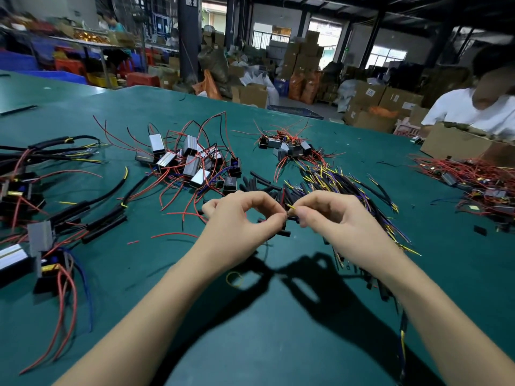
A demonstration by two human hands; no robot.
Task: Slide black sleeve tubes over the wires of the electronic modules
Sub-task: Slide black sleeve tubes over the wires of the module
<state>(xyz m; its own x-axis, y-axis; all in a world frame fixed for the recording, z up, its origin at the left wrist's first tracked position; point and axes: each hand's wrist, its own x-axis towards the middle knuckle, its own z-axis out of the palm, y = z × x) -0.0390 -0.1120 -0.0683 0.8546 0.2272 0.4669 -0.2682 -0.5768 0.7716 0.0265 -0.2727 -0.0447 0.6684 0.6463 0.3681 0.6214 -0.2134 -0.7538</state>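
The table (278, 344) wears a matt green mat, smooth and slightly marked; the modules (192, 165) show glossy silver metal casings; the sleeve tubes (259, 178) look like matt black rubbery plastic; the wires (178, 235) have shiny red plastic insulation; the box (457, 146) is rough brown cardboard

Factory assembly floor: a wide green work table (278, 316) strewn with wired electronic modules (192, 162), stacked cardboard boxes (303, 57) and plastic crates (67, 66) behind, another worker (473, 107) seated opposite.
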